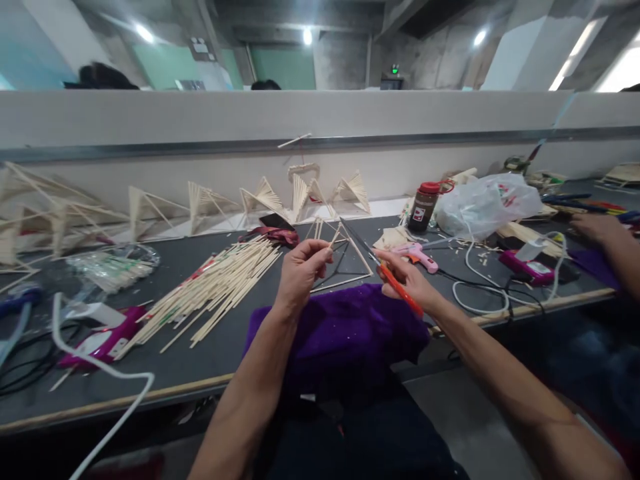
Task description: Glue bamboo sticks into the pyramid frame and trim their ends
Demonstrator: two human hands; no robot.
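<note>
My left hand (pixel 304 267) is closed in a pinch on a thin wooden stick (pixel 337 235), whose tip points up and away. In my right hand (pixel 413 280) are scissors with orange handles (pixel 400 288); the dark blades reach toward the stick's tip, and I cannot tell whether they touch it. Just beyond both hands stands a triangular frame of wooden sticks (pixel 359 257). A purple cloth (pixel 345 327) lies at the table edge below my hands. Left of my left hand is a large pile of loose sticks (pixel 225 280).
Several fanned stick models (pixel 210 207) line the back wall. To the right are a pink glue gun (pixel 417 257), a red-lidded bottle (pixel 424 208), a plastic bag (pixel 487 203) and white cables (pixel 463 280). Another person's hand (pixel 595 230) is at far right. A magenta power strip (pixel 107 337) sits left.
</note>
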